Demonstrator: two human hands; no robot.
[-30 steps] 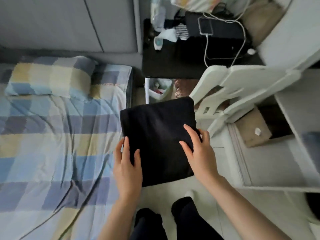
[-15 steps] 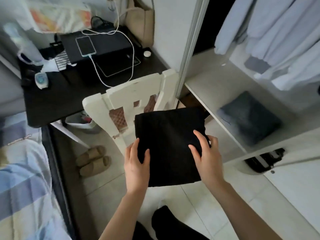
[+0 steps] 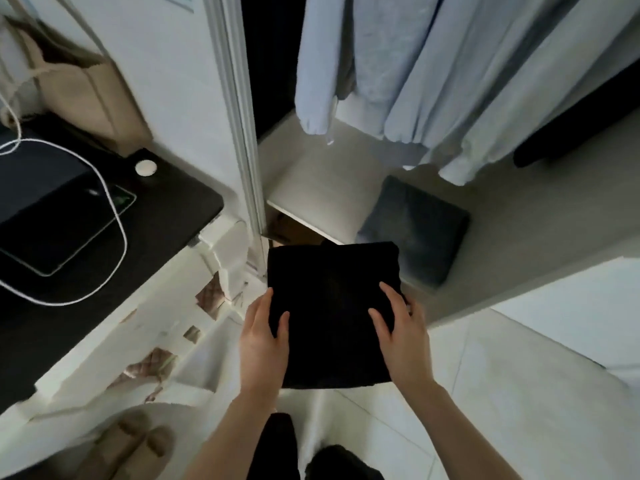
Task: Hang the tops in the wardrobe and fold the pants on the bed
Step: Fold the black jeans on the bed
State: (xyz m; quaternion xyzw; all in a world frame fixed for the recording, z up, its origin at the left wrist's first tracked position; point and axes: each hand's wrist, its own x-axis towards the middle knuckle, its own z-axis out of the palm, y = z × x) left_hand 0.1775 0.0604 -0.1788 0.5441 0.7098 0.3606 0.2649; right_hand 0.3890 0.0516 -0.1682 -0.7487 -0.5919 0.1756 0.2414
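Both hands, left hand (image 3: 265, 336) and right hand (image 3: 403, 336), are gripping the folded black pants (image 3: 332, 306) (thumbs on top). At one o'clock, gray folded clothes (image 3: 419, 226) are lying on the wardrobe shelf (image 3: 311, 188); a white chair (image 3: 221, 258) is standing at nine.

Matt black cloth pants (image 3: 332, 306), pale soft cloth tops (image 3: 433, 71), glossy tiled floor (image 3: 502, 393).
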